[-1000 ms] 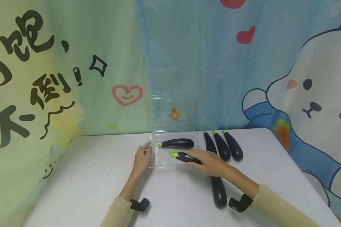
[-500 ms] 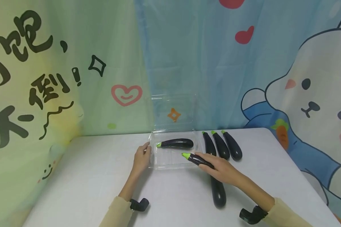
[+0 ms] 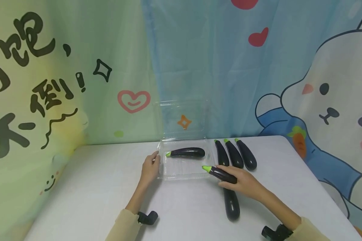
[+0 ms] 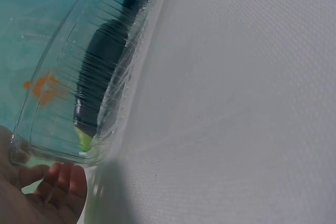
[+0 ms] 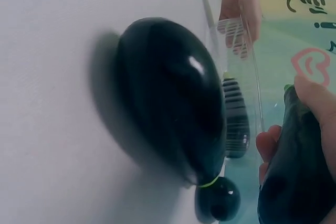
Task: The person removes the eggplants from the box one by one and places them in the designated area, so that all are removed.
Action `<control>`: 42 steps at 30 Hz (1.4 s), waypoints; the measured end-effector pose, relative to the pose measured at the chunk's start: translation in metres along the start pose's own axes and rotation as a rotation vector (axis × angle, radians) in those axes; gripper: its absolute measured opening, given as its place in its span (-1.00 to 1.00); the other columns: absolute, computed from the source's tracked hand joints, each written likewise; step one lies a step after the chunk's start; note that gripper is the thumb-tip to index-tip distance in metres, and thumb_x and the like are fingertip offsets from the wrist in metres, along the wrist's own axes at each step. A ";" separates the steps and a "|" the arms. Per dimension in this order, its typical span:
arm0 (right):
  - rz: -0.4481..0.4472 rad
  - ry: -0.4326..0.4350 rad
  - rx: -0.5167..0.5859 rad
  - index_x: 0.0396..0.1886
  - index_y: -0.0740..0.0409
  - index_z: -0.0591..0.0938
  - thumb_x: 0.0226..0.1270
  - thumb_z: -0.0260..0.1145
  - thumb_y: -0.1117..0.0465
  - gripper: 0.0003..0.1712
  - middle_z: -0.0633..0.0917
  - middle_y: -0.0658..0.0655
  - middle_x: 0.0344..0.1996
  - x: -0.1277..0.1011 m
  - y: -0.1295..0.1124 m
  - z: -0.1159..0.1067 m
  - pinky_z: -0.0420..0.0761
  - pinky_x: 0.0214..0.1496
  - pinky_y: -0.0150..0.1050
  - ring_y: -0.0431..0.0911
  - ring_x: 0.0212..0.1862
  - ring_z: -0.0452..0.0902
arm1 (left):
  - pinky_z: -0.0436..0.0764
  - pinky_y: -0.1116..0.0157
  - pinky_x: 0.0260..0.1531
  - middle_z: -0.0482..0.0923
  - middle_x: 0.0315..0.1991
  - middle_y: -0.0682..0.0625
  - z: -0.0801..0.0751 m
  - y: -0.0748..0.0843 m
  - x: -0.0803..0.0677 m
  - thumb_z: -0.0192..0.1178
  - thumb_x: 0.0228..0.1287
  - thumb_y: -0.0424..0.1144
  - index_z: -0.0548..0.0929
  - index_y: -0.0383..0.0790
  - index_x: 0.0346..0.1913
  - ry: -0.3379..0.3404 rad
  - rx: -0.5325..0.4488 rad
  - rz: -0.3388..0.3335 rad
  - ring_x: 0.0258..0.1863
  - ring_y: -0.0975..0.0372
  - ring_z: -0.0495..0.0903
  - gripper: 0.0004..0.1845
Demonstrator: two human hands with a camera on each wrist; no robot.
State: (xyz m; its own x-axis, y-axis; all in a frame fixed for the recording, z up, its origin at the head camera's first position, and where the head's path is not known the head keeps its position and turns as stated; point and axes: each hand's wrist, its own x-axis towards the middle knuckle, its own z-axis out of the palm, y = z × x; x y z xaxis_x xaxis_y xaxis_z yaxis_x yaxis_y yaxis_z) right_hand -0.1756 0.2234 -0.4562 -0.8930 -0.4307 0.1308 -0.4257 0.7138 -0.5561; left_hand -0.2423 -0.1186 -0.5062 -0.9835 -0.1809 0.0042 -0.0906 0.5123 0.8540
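A printed cartoon curtain (image 3: 78, 73) is hung behind a white table (image 3: 93, 187), on which all items are laid out. A clear plastic clamshell tray (image 3: 181, 169) is placed at the middle of the table's far side, its lid raised against the curtain. One eggplant in the tray (image 3: 187, 152) is laid along the back wall, green stem to the left. Three eggplants in a row (image 3: 235, 154) are set just beside the tray on its right, and one larger eggplant on the table (image 3: 231, 203) is positioned nearer the person, partly covered by the right hand.

Risks, as judged from this position:
- The tray is light and thin — it could be pushed or tipped if its right wall is struck by the carried eggplant.
- The smooth, glossy skin could allow the carried eggplant to slip from a loose grip.
- The eggplant on the table could be set rolling by the wrist above it.

The left hand (image 3: 150, 169) is held against the tray's left edge, with the fingers (image 4: 60, 184) nearly straight and pressed on the rim. The right hand (image 3: 244, 182) is curled around the held eggplant (image 3: 221, 174), fingers (image 5: 315, 95) and thumb closed on its body; its stem is pointed toward the tray's front right corner, just outside the wall.
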 end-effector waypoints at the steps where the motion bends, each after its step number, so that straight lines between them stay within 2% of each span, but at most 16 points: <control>1: 0.001 0.009 -0.007 0.33 0.01 0.49 0.22 0.37 -0.10 -0.31 0.61 0.27 0.17 -0.001 0.002 0.000 0.61 -0.17 -0.25 0.02 0.03 0.62 | 0.67 0.11 -0.02 0.53 0.03 -0.22 0.000 0.000 0.000 -0.15 0.50 -0.05 0.40 -0.30 0.35 -0.001 0.000 -0.001 0.07 -0.01 0.60 -0.47; 4: 0.015 0.030 -0.019 0.31 -0.03 0.50 0.19 0.39 -0.11 -0.30 0.61 0.25 0.17 -0.006 0.007 0.000 0.62 -0.15 -0.22 0.05 0.06 0.62 | 0.67 0.11 -0.02 0.53 0.03 -0.23 -0.001 0.000 -0.001 -0.16 0.50 -0.05 0.39 -0.30 0.36 -0.002 -0.001 0.005 0.06 -0.01 0.60 -0.47; 6: 0.022 0.040 -0.016 0.31 -0.02 0.51 0.21 0.39 -0.09 -0.33 0.63 0.24 0.15 -0.009 0.010 -0.001 0.61 -0.18 -0.24 0.02 0.01 0.63 | 0.67 0.12 -0.03 0.53 0.02 -0.22 -0.001 0.000 -0.001 -0.16 0.50 -0.05 0.39 -0.31 0.36 -0.003 0.002 0.008 0.06 -0.01 0.60 -0.47; 13: -0.002 0.098 0.017 0.28 0.08 0.53 0.25 0.38 0.04 -0.39 0.68 0.24 0.03 -0.021 0.019 -0.003 0.57 -0.26 -0.36 -0.18 -0.14 0.57 | 0.67 0.11 -0.03 0.53 0.01 -0.23 -0.002 0.001 -0.002 -0.16 0.51 -0.06 0.39 -0.31 0.35 -0.009 0.000 0.017 0.06 -0.01 0.60 -0.47; 16: -0.011 0.111 0.016 0.28 0.10 0.53 0.26 0.37 0.06 -0.40 0.69 0.22 0.05 -0.027 0.022 -0.002 0.62 -0.19 -0.36 -0.17 -0.08 0.61 | 0.67 0.10 -0.03 0.53 0.01 -0.24 -0.002 0.001 -0.002 -0.16 0.50 -0.06 0.39 -0.31 0.35 -0.007 -0.004 0.013 0.06 -0.02 0.60 -0.47; 20: -0.007 0.129 0.002 0.29 0.11 0.52 0.27 0.36 0.05 -0.40 0.65 0.18 0.15 -0.035 0.027 0.001 0.67 -0.03 -0.32 -0.06 0.08 0.62 | 0.67 0.10 -0.03 0.53 0.02 -0.23 -0.002 0.001 -0.002 -0.15 0.50 -0.05 0.39 -0.30 0.36 -0.004 -0.005 0.000 0.07 -0.02 0.60 -0.47; 26: 0.021 0.156 -0.002 0.30 0.16 0.50 0.32 0.32 0.09 -0.42 0.64 0.21 0.15 -0.044 0.031 0.002 0.65 -0.08 -0.34 -0.15 0.06 0.60 | 0.67 0.11 -0.03 0.53 0.03 -0.23 -0.001 0.001 -0.001 -0.15 0.51 -0.05 0.40 -0.28 0.36 0.000 0.004 -0.004 0.07 -0.02 0.60 -0.48; 28: 0.039 0.151 -0.003 0.30 0.17 0.49 0.33 0.31 0.09 -0.42 0.64 0.23 0.15 -0.047 0.032 0.002 0.64 -0.11 -0.34 -0.12 0.03 0.60 | 0.67 0.11 -0.03 0.53 0.03 -0.23 -0.001 0.001 -0.001 -0.15 0.50 -0.05 0.40 -0.28 0.36 0.000 0.003 -0.005 0.06 -0.01 0.60 -0.48; 31: 0.069 0.144 -0.007 0.31 0.20 0.47 0.34 0.30 0.09 -0.41 0.64 0.27 0.14 -0.051 0.034 0.003 0.64 -0.12 -0.28 0.02 0.03 0.62 | 0.67 0.10 -0.03 0.53 0.03 -0.23 -0.001 0.001 -0.002 -0.14 0.50 -0.06 0.40 -0.29 0.35 0.001 -0.006 -0.005 0.05 -0.01 0.60 -0.48; 35: 0.123 0.138 0.004 0.31 0.25 0.46 0.35 0.29 0.08 -0.40 0.61 0.33 0.16 -0.056 0.037 0.005 0.66 0.01 0.00 0.23 0.11 0.59 | 0.67 0.10 -0.03 0.53 0.04 -0.24 -0.001 0.002 -0.002 -0.14 0.50 -0.06 0.40 -0.30 0.35 -0.002 -0.012 0.001 0.05 -0.01 0.61 -0.47; 38: 0.182 0.133 0.022 0.32 0.24 0.45 0.36 0.28 0.04 -0.38 0.58 0.35 0.20 -0.059 0.038 0.006 0.56 0.12 0.19 0.30 0.18 0.53 | 0.67 0.11 -0.03 0.53 0.05 -0.24 -0.002 0.003 -0.002 -0.15 0.50 -0.06 0.39 -0.31 0.35 -0.008 -0.010 0.002 0.05 -0.01 0.60 -0.47; 42: 0.221 0.142 0.033 0.33 0.24 0.44 0.37 0.26 0.03 -0.38 0.55 0.37 0.21 -0.061 0.039 0.007 0.51 0.16 0.25 0.34 0.20 0.50 | 0.66 0.09 -0.01 0.52 0.05 -0.25 -0.002 0.003 -0.003 -0.14 0.50 -0.06 0.40 -0.31 0.35 -0.007 -0.022 0.000 0.07 -0.03 0.60 -0.48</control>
State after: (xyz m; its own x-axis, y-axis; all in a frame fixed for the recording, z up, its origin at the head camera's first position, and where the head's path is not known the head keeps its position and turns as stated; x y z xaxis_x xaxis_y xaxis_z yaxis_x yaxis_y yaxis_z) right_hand -0.1367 0.2735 -0.4919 -0.9763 -0.1831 0.1156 -0.2153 0.7626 -0.6099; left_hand -0.2398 -0.1181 -0.5023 -0.9846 -0.1746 0.0009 -0.0867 0.4936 0.8654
